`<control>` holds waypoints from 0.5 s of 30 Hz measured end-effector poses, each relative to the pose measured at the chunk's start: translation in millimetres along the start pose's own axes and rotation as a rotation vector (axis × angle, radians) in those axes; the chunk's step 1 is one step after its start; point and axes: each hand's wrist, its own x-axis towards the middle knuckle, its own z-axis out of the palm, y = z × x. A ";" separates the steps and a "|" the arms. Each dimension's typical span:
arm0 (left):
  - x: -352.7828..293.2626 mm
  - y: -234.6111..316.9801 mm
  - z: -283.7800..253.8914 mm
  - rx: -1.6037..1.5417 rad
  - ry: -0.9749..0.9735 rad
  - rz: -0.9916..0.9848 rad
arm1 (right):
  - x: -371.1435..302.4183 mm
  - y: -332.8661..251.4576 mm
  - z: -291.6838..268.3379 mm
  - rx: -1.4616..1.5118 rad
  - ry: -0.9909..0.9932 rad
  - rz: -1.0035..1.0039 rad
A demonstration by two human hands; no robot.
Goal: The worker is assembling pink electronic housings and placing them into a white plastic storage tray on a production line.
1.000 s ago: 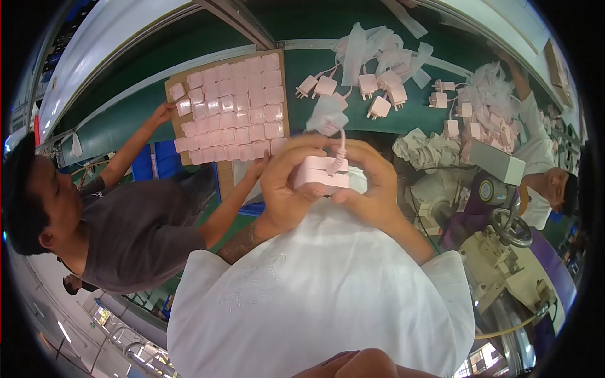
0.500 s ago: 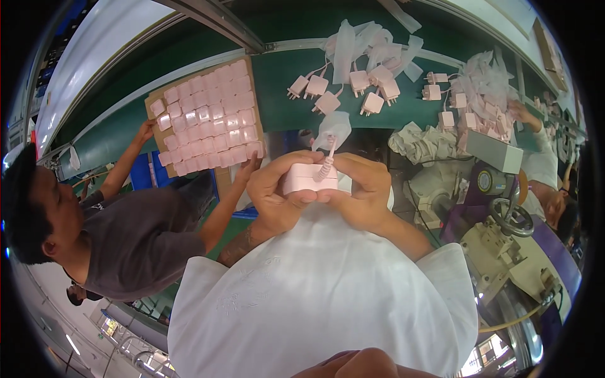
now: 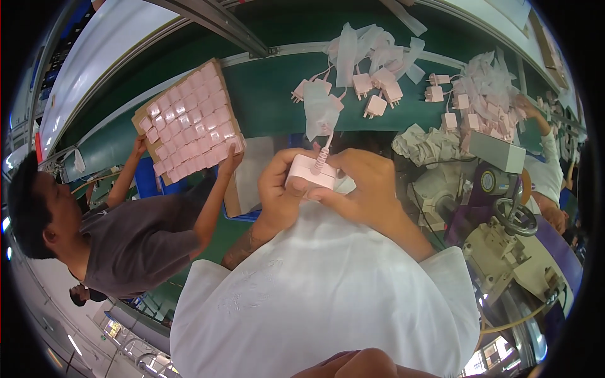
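Note:
A pale pink power adapter is held in front of my chest between both hands. My left hand grips its left side, with the thumb on the near face. My right hand closes on its right side, thumb along the near edge. The adapter's ribbed cord rises from its top and leads into a translucent white wrapper, which hangs over the belt's near edge. Beyond it, several more pink adapters with cords and wrappers lie on the green belt.
At left, a co-worker holds a cardboard sheet bearing rows of pink adapter pieces. A wrapped heap of adapters lies at the right, near another person's hand. A machine with a handwheel stands at right, beside crumpled whitish cloth.
The adapter has tilted in my hands, and its wrapper has swung up and left. The co-worker's sheet of pink pieces has shifted left and turned.

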 end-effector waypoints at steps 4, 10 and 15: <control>7.0 -28.0 -1.4 -0.016 -0.101 -0.078 | -13.2 28.6 -12.9 -0.084 -0.203 0.071; 37.4 -66.4 -3.4 0.009 -0.248 -0.097 | -30.0 79.9 2.0 -0.027 -0.205 0.058; 62.2 -96.5 -0.4 0.067 -0.254 -0.076 | -33.2 130.1 12.2 -0.024 -0.108 -0.068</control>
